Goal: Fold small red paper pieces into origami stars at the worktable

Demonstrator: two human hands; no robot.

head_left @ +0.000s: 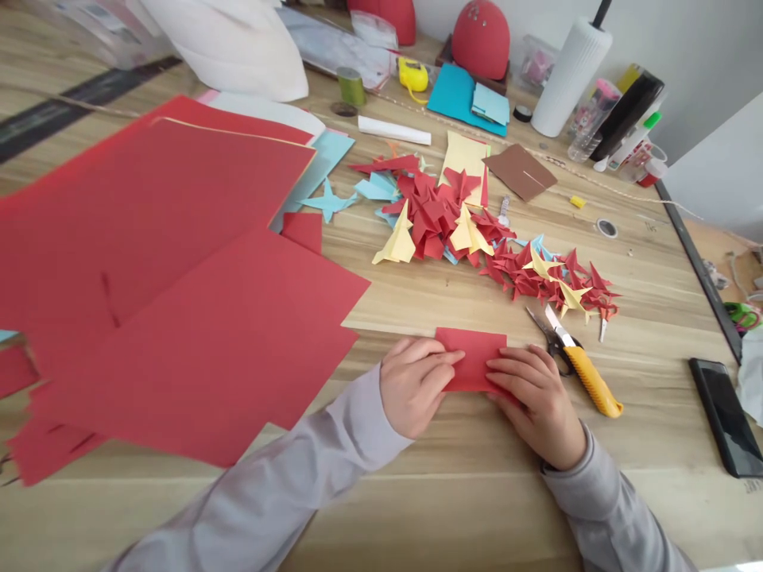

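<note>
A small red sheet of paper (470, 349), seemingly folded into a rectangle, lies on the wooden table between my hands. My left hand (417, 383) grips its left edge, fingers closed over the top. At its right edge, my right hand (533, 393) rests fingers on the paper with the thumb at the lower side. Just right of that hand lie an orange utility knife (593, 381) with its blade out and dark-handled scissors (557, 345) partly under it. Beyond the paper is a pile of folded red, yellow and blue paper pieces (435, 214).
Large red sheets (179, 318) cover the left side. A black phone (727, 417) lies at the right edge. Farther back are a brown paper piece (520, 171), a yellow tape measure (412, 74), blue paper (450, 91) and a white ribbed bottle (571, 75).
</note>
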